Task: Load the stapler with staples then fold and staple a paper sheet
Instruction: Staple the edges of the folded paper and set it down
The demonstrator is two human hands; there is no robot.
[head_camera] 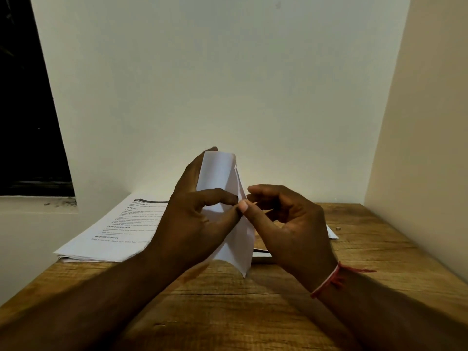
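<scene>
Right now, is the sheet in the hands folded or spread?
Folded: the sheet shows stacked layers and a crease, pinched upright between the left hand and right hand.

I cannot see the middle of the paper sheet [220, 173]: the left hand [192, 219] covers it at frame centre. The stack of printed pages [114, 231], centre left, runs behind that hand; its body print is too small to read. Under the right hand [291, 224] a dark-edged flat item [260, 255] shows only a sliver. A speck [338, 228] on the table [253, 312], centre right, is too small to identify. Both forearms are cut by the bottom edge; the left wrist's lower outline is blurred. The window [25, 110] is cut by the left edge.
</scene>
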